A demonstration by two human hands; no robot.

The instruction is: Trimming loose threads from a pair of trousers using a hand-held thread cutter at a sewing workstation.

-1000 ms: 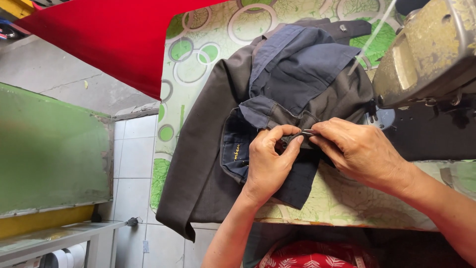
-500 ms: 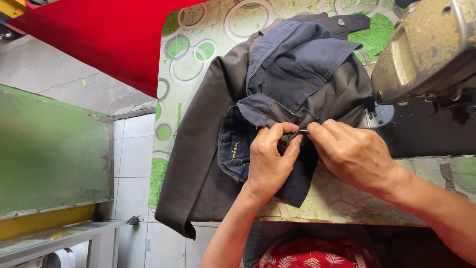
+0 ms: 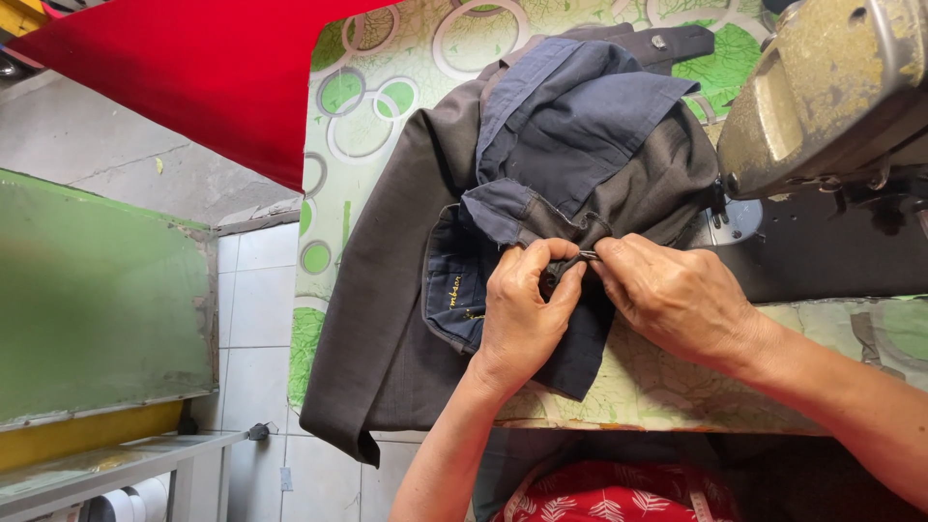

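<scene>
A dark grey garment [image 3: 396, 290] with blue lining [image 3: 570, 116] lies bunched on a table covered in green circle-patterned oilcloth [image 3: 358, 126]. My left hand [image 3: 522, 314] pinches a fold of the blue lining at the garment's middle. My right hand [image 3: 677, 295] meets it from the right, fingertips pinching the same fold, with a small metal piece [image 3: 588, 255] showing between the two hands. Whether that piece is a tool or part of the garment cannot be told.
An old beige sewing machine [image 3: 831, 87] stands at the right, its dark base [image 3: 822, 251] just behind my right hand. Red cloth [image 3: 193, 68] hangs over the upper left. A green panel [image 3: 97, 300] and tiled floor [image 3: 251, 319] lie left of the table.
Both hands keep pinching the same fold; they have shifted very slightly and the garment is barely rearranged.
</scene>
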